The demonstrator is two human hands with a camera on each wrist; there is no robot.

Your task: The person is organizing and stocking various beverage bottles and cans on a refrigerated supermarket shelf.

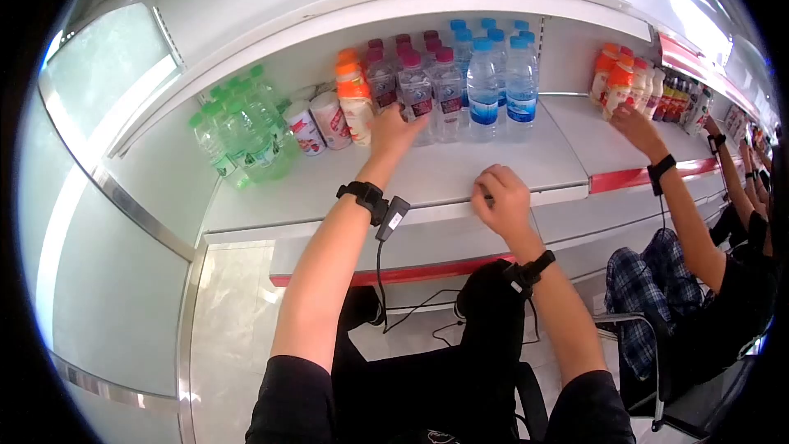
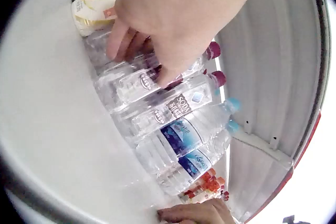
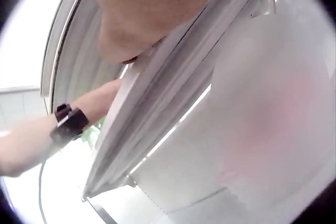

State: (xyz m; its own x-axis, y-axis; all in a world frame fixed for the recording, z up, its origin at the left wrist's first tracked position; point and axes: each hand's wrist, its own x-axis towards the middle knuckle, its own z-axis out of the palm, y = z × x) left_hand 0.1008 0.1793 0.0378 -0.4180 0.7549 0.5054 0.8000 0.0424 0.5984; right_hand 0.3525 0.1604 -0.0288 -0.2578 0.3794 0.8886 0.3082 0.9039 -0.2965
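Observation:
My left hand is at the front of the purple-capped soda water bottles. Its thumb and fingers grip a clear soda water bottle by the sides, fingers on one side and thumb across the label. The bottle stands upright on the shelf among others like it. To its left is an orange-capped milky drink bottle; blue-capped water bottles stand to the right. Near the shelf's front edge, my right hand hangs with loosely curled fingers and nothing in it.
Green-capped bottles and white-and-red cans line the left of the white shelf. An upper shelf overhangs them. To the right, another person's hand reaches towards orange-capped bottles. Cables hang from both my wrists.

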